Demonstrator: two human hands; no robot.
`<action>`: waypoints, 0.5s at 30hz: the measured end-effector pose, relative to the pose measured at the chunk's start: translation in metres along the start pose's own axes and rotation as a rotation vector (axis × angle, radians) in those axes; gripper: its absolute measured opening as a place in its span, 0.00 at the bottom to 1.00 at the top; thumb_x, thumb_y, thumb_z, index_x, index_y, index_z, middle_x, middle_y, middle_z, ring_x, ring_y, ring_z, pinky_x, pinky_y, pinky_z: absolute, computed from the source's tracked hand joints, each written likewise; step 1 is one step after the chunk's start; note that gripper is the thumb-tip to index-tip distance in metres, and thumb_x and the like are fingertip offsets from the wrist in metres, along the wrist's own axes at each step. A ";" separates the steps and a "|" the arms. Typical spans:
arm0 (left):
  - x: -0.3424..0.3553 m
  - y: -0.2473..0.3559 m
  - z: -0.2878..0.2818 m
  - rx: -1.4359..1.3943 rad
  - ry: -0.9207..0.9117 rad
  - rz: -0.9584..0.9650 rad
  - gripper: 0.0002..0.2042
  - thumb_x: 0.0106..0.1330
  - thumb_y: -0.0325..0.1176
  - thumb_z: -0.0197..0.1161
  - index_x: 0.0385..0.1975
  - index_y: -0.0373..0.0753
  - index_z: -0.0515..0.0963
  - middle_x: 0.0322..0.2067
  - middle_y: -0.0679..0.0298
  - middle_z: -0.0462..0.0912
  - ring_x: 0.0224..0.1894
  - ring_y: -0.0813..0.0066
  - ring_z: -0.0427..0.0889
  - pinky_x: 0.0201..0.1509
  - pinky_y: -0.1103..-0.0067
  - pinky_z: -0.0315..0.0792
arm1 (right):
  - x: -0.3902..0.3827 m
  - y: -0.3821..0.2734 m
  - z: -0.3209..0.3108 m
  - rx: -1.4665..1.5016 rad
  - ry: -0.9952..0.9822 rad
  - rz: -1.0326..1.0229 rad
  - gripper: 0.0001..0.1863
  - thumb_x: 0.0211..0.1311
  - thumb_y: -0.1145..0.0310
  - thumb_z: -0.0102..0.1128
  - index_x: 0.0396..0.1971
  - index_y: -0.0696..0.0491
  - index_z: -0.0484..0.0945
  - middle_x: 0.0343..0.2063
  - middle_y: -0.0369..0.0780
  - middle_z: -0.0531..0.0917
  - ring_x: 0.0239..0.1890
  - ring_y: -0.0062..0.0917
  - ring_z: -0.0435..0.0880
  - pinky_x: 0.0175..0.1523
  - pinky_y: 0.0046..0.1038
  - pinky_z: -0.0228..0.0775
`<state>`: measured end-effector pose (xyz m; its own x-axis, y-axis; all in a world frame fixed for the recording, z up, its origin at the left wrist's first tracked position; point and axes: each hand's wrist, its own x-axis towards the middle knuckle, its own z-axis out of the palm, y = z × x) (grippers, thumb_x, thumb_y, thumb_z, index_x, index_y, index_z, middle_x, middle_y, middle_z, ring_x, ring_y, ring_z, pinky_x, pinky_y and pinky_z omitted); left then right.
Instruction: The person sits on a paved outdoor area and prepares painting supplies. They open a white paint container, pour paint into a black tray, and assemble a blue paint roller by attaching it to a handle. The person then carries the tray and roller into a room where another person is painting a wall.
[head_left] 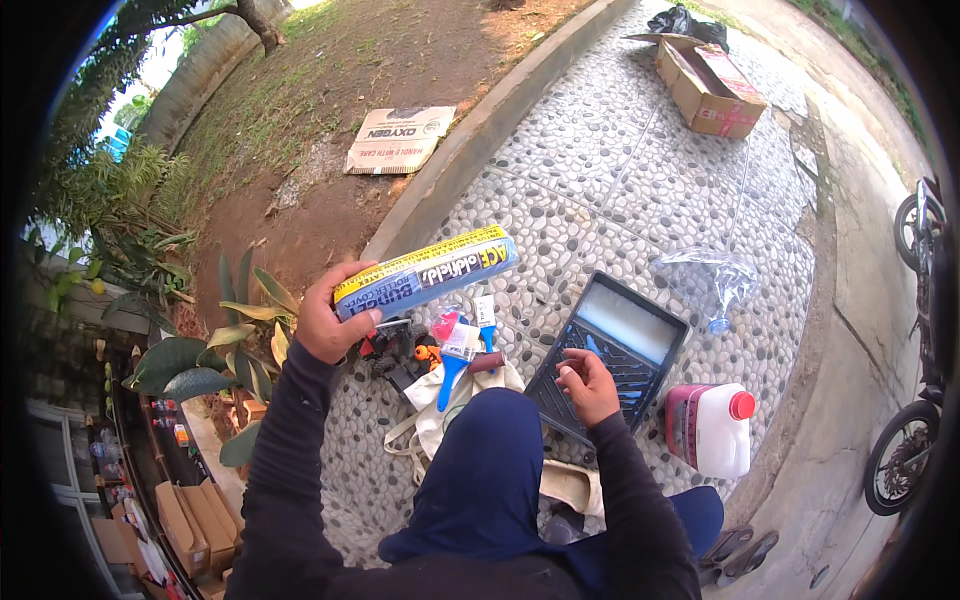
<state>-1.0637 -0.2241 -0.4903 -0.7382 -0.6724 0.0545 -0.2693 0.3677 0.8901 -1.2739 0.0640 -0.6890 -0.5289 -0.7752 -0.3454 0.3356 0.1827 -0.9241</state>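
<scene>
Wrapped roller sleeve [432, 272] aloft, paint tray [628, 372] below right

Cylindrical in its yellow-and-blue wrapping, the sleeve slants upward to the right. The black tray lies face up at an angle, ribbed nearer, whitish farther off.

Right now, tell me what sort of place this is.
Outdoors, probably the front yard or driveway of a home: pebble-patterned paving runs beside a kerbed plot of soil and grass, and a motorcycle stands at the right edge.
</scene>
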 end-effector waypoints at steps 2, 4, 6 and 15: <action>0.015 0.023 0.006 -0.124 0.029 0.061 0.26 0.54 0.33 0.68 0.54 0.31 0.75 0.40 0.61 0.82 0.38 0.75 0.82 0.41 0.79 0.78 | 0.001 -0.018 0.014 -0.131 -0.072 -0.184 0.18 0.69 0.69 0.59 0.56 0.58 0.72 0.40 0.38 0.82 0.41 0.20 0.81 0.49 0.24 0.75; 0.026 0.048 0.031 -0.365 0.033 -0.059 0.27 0.55 0.39 0.66 0.55 0.32 0.74 0.40 0.61 0.82 0.33 0.78 0.81 0.33 0.83 0.75 | 0.003 -0.045 0.018 -0.364 -0.031 -0.343 0.26 0.65 0.65 0.63 0.60 0.59 0.70 0.49 0.47 0.79 0.53 0.33 0.79 0.59 0.32 0.71; 0.033 0.061 0.052 -0.533 0.027 -0.107 0.26 0.61 0.48 0.62 0.53 0.34 0.74 0.36 0.61 0.82 0.22 0.80 0.75 0.18 0.87 0.63 | 0.004 -0.064 0.032 -0.665 0.199 -0.615 0.31 0.62 0.61 0.66 0.62 0.60 0.68 0.57 0.52 0.74 0.61 0.42 0.73 0.66 0.38 0.65; 0.035 0.031 0.133 -1.061 -0.193 -0.396 0.27 0.69 0.52 0.56 0.56 0.33 0.74 0.42 0.49 0.83 0.30 0.67 0.83 0.26 0.78 0.71 | -0.050 -0.119 -0.059 -0.743 0.039 -0.287 0.22 0.69 0.57 0.60 0.54 0.55 0.72 0.30 0.52 0.85 0.36 0.49 0.86 0.44 0.40 0.76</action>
<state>-1.1799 -0.1507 -0.5207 -0.8252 -0.4767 -0.3028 0.0857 -0.6356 0.7672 -1.3333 0.1161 -0.5713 -0.5476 -0.8338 -0.0698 -0.4179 0.3448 -0.8405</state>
